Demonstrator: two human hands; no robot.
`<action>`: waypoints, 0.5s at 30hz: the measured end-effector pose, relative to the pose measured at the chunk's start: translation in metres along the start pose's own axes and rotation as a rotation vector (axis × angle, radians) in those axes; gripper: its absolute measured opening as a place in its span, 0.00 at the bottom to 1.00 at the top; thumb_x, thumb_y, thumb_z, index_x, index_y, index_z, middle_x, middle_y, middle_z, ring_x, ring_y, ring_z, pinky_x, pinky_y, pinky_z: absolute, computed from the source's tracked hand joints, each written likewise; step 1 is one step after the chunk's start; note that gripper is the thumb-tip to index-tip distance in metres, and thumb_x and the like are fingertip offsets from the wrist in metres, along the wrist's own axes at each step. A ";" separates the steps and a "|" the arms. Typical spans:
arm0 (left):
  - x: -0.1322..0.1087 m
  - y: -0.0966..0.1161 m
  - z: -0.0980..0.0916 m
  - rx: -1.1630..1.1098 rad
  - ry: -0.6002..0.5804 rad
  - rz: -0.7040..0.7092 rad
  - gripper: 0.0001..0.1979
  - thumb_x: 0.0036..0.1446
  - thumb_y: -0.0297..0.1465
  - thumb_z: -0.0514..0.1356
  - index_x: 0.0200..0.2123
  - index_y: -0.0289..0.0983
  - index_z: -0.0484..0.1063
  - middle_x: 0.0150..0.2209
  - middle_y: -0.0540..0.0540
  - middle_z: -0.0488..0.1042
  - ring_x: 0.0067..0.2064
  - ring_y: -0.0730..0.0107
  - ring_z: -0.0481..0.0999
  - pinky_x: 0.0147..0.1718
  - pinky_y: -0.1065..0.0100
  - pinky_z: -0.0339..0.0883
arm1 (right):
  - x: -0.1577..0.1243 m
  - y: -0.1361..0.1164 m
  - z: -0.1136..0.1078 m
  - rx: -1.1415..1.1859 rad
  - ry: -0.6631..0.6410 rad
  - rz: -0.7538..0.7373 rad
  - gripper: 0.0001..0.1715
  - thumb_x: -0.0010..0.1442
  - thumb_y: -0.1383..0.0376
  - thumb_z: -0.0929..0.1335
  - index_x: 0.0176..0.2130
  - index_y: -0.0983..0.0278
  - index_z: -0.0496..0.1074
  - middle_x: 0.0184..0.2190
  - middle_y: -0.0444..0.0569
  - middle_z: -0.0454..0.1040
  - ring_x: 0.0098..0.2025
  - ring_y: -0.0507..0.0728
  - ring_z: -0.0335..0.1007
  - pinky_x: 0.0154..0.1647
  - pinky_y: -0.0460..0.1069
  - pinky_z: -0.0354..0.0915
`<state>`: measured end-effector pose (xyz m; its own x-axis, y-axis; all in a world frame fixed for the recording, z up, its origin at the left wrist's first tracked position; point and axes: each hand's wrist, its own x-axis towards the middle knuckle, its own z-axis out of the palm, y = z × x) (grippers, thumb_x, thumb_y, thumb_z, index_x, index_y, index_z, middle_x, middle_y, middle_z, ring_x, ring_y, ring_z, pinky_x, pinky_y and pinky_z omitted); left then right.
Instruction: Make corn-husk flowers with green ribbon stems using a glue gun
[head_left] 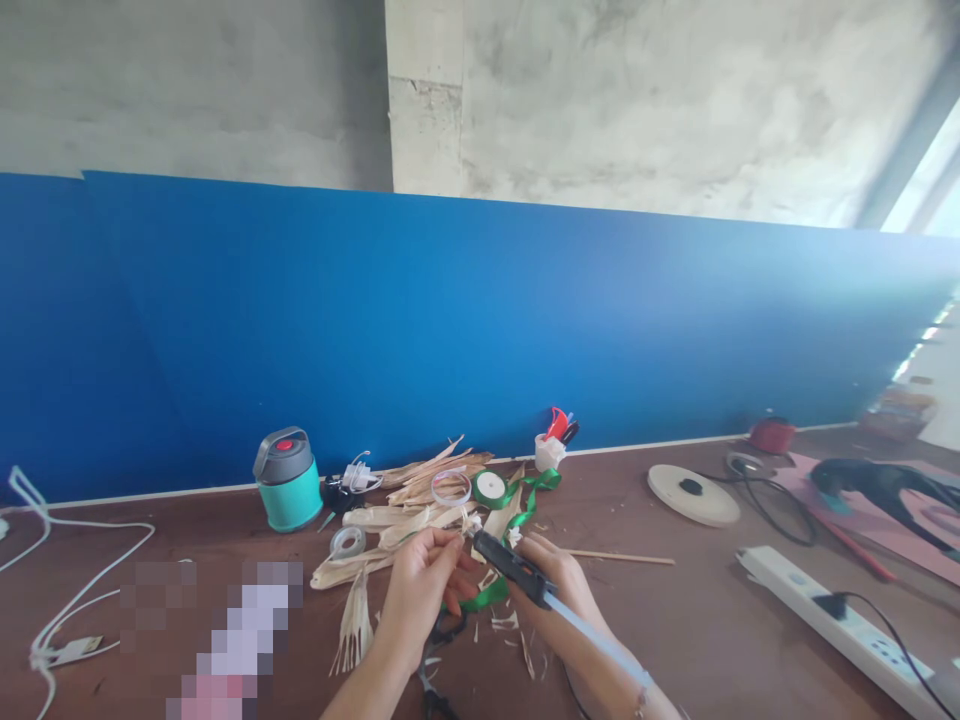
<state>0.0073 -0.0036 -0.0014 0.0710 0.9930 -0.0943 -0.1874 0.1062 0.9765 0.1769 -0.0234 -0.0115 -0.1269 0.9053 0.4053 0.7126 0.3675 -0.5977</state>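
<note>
At lower centre of the frame, the left hand (pixel 427 578) pinches a small pale piece (pixel 470 523) in its fingertips; the right hand (pixel 561 578) grips a black glue gun (pixel 510 565) — close beside that piece.

Power strip (pixel 829 620) cut by bottom edge, pixelated patch (pixel 240 630), white piece (pixel 471 523) by left hand (pixel 425 575) too small to tell

The glue gun (pixel 510 565) is showing black, and its stick (pixel 592 638) is looking pale blue. The ribbon (pixel 550 479) is shining green. Dry leaves (pixel 420 492) are looking tan. The jar (pixel 292 503) is wearing blue-green under a grey lid (pixel 289 464). The bench (pixel 637 630) is looking brown, the board (pixel 465 320) bright blue.
</note>
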 end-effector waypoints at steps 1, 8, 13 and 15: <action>0.000 0.001 0.000 -0.003 -0.001 -0.002 0.14 0.45 0.41 0.63 0.26 0.36 0.68 0.20 0.52 0.73 0.17 0.73 0.72 0.12 0.77 0.56 | 0.000 0.001 0.000 0.002 -0.013 0.010 0.07 0.50 0.72 0.63 0.23 0.63 0.62 0.22 0.42 0.64 0.24 0.51 0.59 0.24 0.43 0.53; 0.002 0.003 -0.004 -0.077 0.062 -0.016 0.13 0.44 0.40 0.64 0.27 0.35 0.70 0.22 0.49 0.76 0.19 0.74 0.72 0.15 0.76 0.58 | -0.001 0.005 0.000 -0.002 -0.074 0.001 0.05 0.48 0.73 0.63 0.25 0.63 0.65 0.20 0.41 0.67 0.22 0.51 0.59 0.23 0.43 0.53; 0.006 0.003 -0.010 -0.267 0.096 -0.019 0.15 0.42 0.39 0.67 0.29 0.35 0.71 0.28 0.48 0.77 0.27 0.71 0.74 0.21 0.74 0.62 | 0.002 0.009 0.004 -0.003 0.028 -0.056 0.12 0.42 0.74 0.63 0.30 0.62 0.65 0.25 0.43 0.70 0.26 0.53 0.63 0.27 0.44 0.58; 0.004 0.004 -0.010 -0.332 0.011 0.018 0.14 0.43 0.39 0.67 0.29 0.36 0.72 0.30 0.48 0.76 0.33 0.69 0.74 0.28 0.72 0.64 | 0.004 0.015 0.010 0.001 0.116 -0.022 0.19 0.44 0.74 0.62 0.38 0.63 0.65 0.30 0.47 0.73 0.31 0.55 0.68 0.32 0.46 0.63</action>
<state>-0.0029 0.0018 0.0000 0.0543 0.9952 -0.0817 -0.4978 0.0979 0.8617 0.1801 -0.0121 -0.0253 -0.0616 0.8664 0.4955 0.7095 0.3872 -0.5888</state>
